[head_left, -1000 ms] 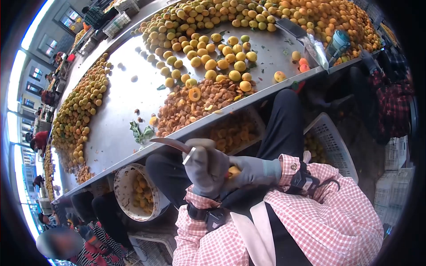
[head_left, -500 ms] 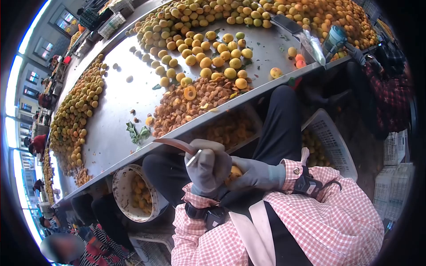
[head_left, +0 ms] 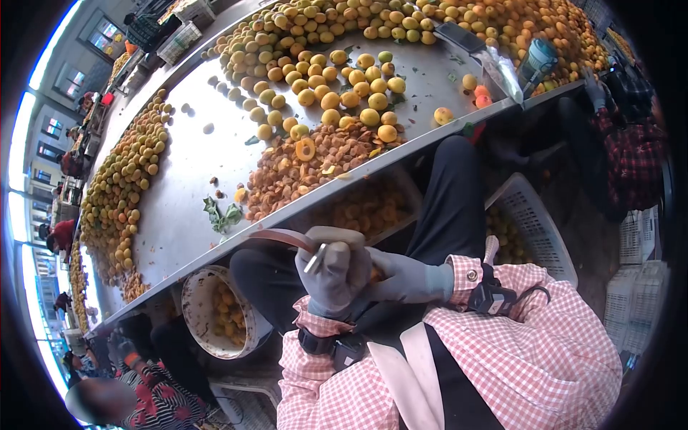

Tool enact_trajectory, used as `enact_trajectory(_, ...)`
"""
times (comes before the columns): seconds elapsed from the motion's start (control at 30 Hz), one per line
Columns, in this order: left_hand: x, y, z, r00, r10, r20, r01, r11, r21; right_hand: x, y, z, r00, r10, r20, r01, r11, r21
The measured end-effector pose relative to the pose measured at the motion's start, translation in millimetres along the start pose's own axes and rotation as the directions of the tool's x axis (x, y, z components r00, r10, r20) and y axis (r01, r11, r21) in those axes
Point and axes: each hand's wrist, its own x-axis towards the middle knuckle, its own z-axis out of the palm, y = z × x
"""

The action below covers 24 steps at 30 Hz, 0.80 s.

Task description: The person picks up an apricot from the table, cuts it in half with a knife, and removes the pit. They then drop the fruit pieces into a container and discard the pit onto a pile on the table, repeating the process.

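My left hand [head_left: 331,276], in a grey glove, is closed around a curved brown knife-like tool [head_left: 283,236]. The tool's brown strip points up and left, and a short silver metal piece [head_left: 315,259] sticks out by the thumb. Against it, my right hand [head_left: 405,276], also gloved in grey, closes on an apricot [head_left: 375,274], mostly hidden between the hands. Both hands are over my lap, just below the table edge. Nearest on the metal table [head_left: 186,172] is a heap of apricot pits [head_left: 301,172], with one halved apricot [head_left: 305,149] on top.
Whole apricots [head_left: 337,100] lie beyond the pits. A white bucket [head_left: 215,312] holding apricot pieces stands left of my legs; a white crate [head_left: 534,222] is at right. A phone [head_left: 459,36] and blue cup [head_left: 539,59] rest on the table. Co-workers sit on both sides.
My hands have drawn slightly closer together, covering more of the apricot. The right-hand co-worker's hand has moved away from the cup. At lower left, another person's hand has come up.
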Motion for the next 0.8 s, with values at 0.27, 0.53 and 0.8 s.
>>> enact_trajectory(0.27,6.8,0.4,-6.0,0.999,0.047,-0.006,-0.047,0.999,0.0,11.1,-20.4,2.9,0.977,0.182,0.114,-0.161,0.973,-0.167)
enact_trajectory(0.53,-1.5,5.0,-1.9,0.994,0.008,0.108,-0.011,1.0,0.029,11.8,-8.4,-7.4,0.938,0.087,0.336,-0.073,0.996,-0.054)
enact_trajectory(0.8,5.0,8.1,-10.2,0.997,0.064,0.04,-0.062,0.997,-0.047,12.1,-22.3,2.9,0.962,0.249,0.111,-0.265,0.952,0.156)
